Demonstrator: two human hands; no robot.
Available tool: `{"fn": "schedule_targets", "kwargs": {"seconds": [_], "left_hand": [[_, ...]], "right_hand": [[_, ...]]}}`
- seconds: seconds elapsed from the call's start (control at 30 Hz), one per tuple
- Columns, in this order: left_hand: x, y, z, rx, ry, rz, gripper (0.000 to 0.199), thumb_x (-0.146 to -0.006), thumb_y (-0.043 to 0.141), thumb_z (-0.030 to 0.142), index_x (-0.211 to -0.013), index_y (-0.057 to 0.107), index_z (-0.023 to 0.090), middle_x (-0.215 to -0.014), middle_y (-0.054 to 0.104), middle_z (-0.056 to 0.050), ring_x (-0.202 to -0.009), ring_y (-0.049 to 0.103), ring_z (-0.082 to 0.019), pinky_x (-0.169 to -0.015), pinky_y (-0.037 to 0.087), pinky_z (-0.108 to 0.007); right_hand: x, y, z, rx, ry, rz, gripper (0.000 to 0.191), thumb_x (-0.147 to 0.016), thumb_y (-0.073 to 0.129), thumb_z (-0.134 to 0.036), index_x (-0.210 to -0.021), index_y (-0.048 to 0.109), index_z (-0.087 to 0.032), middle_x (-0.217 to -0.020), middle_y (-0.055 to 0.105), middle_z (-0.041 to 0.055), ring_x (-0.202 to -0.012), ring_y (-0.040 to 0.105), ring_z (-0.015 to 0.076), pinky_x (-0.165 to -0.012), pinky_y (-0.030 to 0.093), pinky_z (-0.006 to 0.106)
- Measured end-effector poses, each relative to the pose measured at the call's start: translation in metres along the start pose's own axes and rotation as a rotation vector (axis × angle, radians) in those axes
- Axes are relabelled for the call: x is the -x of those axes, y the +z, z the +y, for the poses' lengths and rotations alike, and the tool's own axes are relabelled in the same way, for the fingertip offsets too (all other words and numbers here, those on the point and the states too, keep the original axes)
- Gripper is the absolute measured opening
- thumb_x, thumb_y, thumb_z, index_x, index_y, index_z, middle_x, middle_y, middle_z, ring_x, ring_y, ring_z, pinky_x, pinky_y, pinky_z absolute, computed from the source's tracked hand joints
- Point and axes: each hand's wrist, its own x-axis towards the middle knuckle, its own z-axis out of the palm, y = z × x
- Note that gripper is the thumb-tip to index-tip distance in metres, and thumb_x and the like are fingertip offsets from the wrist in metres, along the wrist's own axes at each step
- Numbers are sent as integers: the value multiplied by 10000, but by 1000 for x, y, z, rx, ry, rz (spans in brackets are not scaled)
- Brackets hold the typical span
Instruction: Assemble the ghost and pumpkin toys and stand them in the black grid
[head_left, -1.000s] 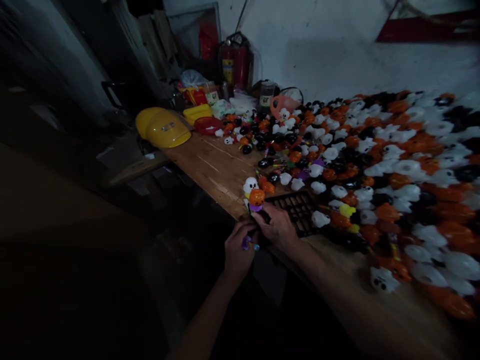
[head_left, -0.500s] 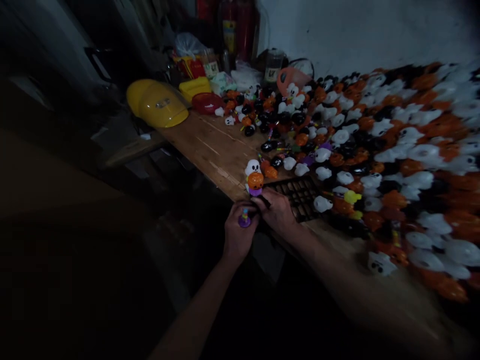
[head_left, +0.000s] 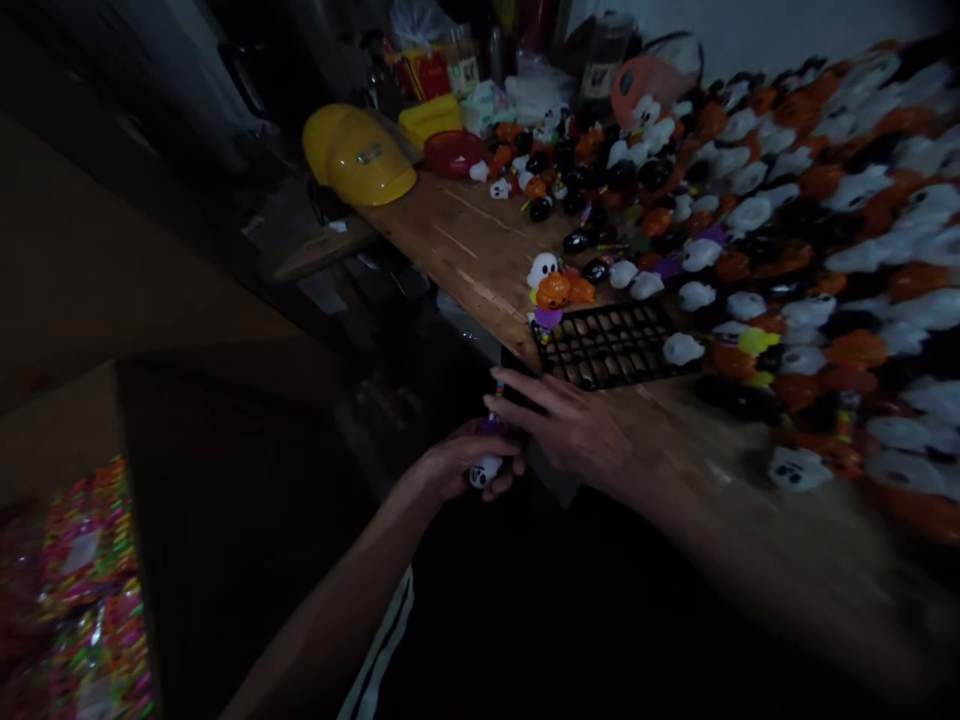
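My left hand (head_left: 466, 462) is closed around a small ghost toy (head_left: 485, 471), whose white head shows below the fingers. A purple collar (head_left: 491, 427) and a thin multicoloured tube (head_left: 499, 388) stick up above that hand. My right hand (head_left: 574, 425) comes in from the right, its fingers stretched out and apart at the tube; its thumb is hidden. Beyond the hands, an orange pumpkin toy (head_left: 553, 291) with a purple collar lies against another ghost toy (head_left: 542, 268), at the left end of a black gridded tray (head_left: 611, 345).
Ghost, pumpkin and black toys (head_left: 795, 250) are heaped across the right of the wooden table (head_left: 457, 235). A yellow cap-shaped object (head_left: 360, 155) and a red dish (head_left: 454, 154) sit at the far end. Lower left, a cardboard box (head_left: 116, 480) holds colourful packets (head_left: 94, 590).
My right hand has left the pumpkin toy at the tray and moved to the tube above my left hand. The view has tilted down, bringing the box of packets into sight.
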Motion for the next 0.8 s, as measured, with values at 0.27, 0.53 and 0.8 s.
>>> {"fn": "schedule_targets", "kwargs": {"seconds": [0.27, 0.53, 0.8], "left_hand": [[-5, 9, -4, 65, -17, -127, 370, -675, 711, 243, -996, 534, 192, -688, 556, 30, -444, 528, -89, -346, 398, -167], [-25, 1, 17, -386, 351, 314, 491, -894, 412, 573, -1169, 585, 205, -962, 650, -92, -644, 616, -159, -481, 503, -266], [-74, 15, -4, -928, 820, 644, 229, -842, 607, 235, -1065, 649, 202, -994, 631, -40, -947, 595, -166, -884, 470, -299]], "right_hand": [[13, 8, 5, 51, -40, -88, 316, -934, 465, -157, -1230, 548, -81, -1036, 627, 113, -936, 527, 232, -822, 496, 387], [39, -14, 16, -21, 561, 252, 148, -924, 502, -251, -986, 614, -177, -875, 649, 79, -785, 614, 207, -674, 509, 317], [-1, 23, 37, -398, 869, 583, 172, -855, 609, -353, -905, 676, -204, -830, 689, 13, -735, 632, 178, -669, 488, 284]]}}
